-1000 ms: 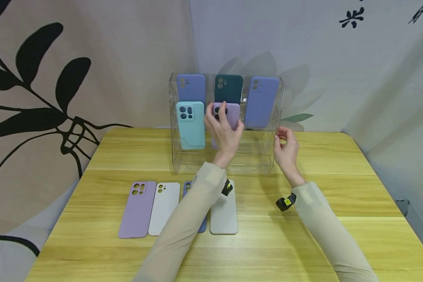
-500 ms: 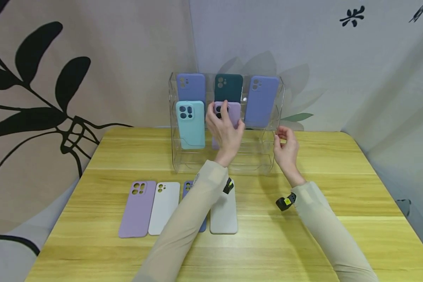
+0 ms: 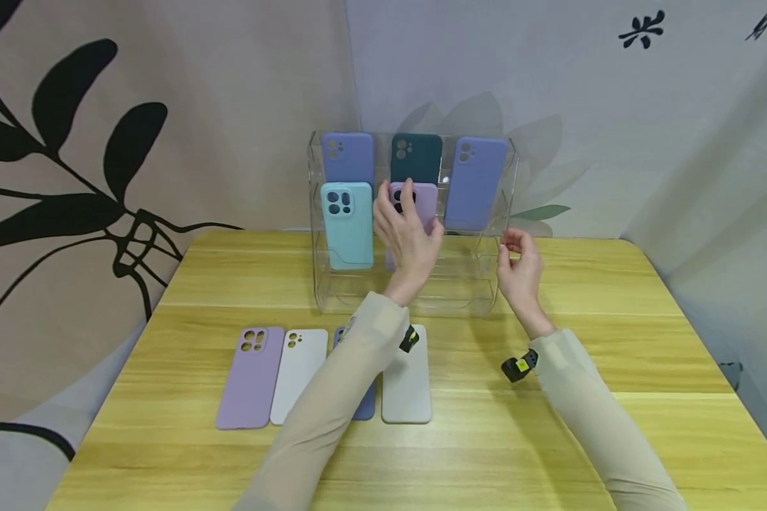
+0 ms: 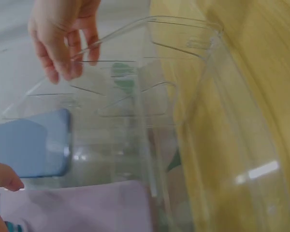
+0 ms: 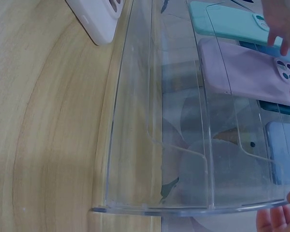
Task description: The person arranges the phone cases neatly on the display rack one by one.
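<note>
Clear rack (image 3: 457,304), judged rigid: right hand (image 3: 520,273), fingers curled, pinches its side edge. Lilac case (image 3: 427,202), standing in the middle tier, should prove light and flexible; left hand (image 3: 410,238), partly spread, grips its long edges, the recommended hold.

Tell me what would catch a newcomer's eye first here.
Probably the bright turquoise phone case standing at the left of the clear stand. Beside it, the left hand holds a lilac case in front of a dark green one. The large black leaf print on the wall, far left, likely comes next.
</note>
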`<act>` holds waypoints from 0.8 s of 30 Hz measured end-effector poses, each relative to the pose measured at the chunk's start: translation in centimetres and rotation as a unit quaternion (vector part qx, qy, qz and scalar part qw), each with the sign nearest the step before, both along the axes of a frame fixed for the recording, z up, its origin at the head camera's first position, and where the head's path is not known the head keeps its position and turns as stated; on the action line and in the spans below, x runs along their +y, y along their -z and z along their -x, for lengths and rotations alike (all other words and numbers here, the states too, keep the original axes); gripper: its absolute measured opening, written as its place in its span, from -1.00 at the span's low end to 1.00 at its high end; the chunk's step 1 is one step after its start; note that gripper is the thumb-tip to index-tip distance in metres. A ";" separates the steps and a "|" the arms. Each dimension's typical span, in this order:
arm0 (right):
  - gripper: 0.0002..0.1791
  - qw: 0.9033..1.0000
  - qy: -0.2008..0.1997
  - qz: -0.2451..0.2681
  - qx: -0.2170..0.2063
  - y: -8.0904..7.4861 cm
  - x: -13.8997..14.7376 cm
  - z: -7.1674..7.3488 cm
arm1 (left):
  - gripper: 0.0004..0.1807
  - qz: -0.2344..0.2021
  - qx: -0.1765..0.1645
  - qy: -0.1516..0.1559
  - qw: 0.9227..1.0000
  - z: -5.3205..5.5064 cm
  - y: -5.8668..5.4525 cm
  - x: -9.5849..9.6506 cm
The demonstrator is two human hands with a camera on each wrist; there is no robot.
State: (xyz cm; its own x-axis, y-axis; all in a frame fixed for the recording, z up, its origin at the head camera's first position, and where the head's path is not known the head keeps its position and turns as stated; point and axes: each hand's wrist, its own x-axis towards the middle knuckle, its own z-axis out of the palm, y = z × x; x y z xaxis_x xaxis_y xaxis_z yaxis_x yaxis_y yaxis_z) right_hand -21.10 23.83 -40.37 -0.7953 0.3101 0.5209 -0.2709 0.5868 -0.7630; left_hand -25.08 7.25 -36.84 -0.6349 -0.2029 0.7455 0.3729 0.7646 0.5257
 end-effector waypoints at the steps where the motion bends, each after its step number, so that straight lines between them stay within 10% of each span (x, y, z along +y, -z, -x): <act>1: -0.76 1.000 0.000 0.000 -0.002 0.0 0.0 0.0 | -0.27 0.006 -0.002 0.002 1.000 -0.2 -0.2 -0.2; 10: -0.75 1.000 -0.002 0.003 0.001 0.1 0.0 0.1 | -0.25 0.007 -0.017 0.063 0.998 -1.7 -1.6 -2.5; 24: -0.75 1.000 -0.002 0.005 0.013 0.3 -0.1 0.0 | -0.29 -0.042 -0.063 0.075 0.994 -4.4 -0.1 -8.2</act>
